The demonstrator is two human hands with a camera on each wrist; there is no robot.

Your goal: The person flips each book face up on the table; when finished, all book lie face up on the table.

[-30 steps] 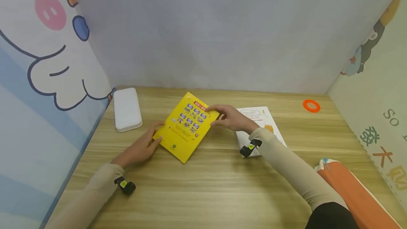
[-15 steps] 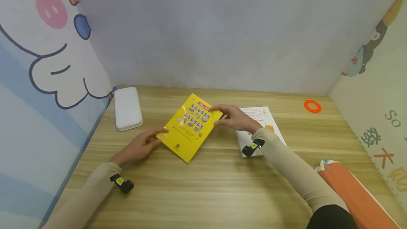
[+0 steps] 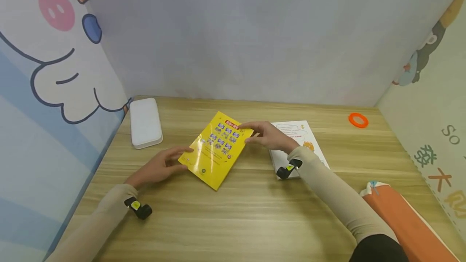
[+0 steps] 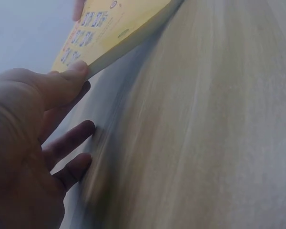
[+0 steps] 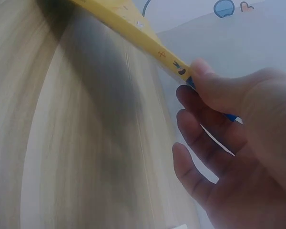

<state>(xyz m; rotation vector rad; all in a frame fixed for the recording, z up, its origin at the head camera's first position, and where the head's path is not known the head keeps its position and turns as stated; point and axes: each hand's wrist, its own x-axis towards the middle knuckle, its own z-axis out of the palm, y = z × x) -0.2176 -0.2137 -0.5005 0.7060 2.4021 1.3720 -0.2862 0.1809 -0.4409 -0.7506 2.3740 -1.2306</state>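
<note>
A yellow book [image 3: 214, 153] with a red title strip and small purple pictures faces up between both hands, raised over the table at a slant. My left hand [image 3: 158, 167] pinches its left corner; in the left wrist view the thumb [image 4: 69, 76] lies on the cover and a finger sits beneath. On the opposite side, my right hand [image 3: 269, 136] pinches the upper right corner. The right wrist view shows that thumb [image 5: 212, 86] on the book's edge, the other fingers loosely bent below. A white book [image 3: 313, 136] with an orange drawing lies partly behind the right forearm.
A white rounded case [image 3: 145, 122] stands at the back left of the wooden table [image 3: 233, 225]. At the back right lies an orange ring [image 3: 358, 120]. An orange fabric item [image 3: 404, 217] is at the right front. Walls bound the back and sides.
The yellow book has shifted slightly right and its tilt has changed, with glare now on its cover. The left fingers have shifted at its corner. The right hand keeps its grip.
</note>
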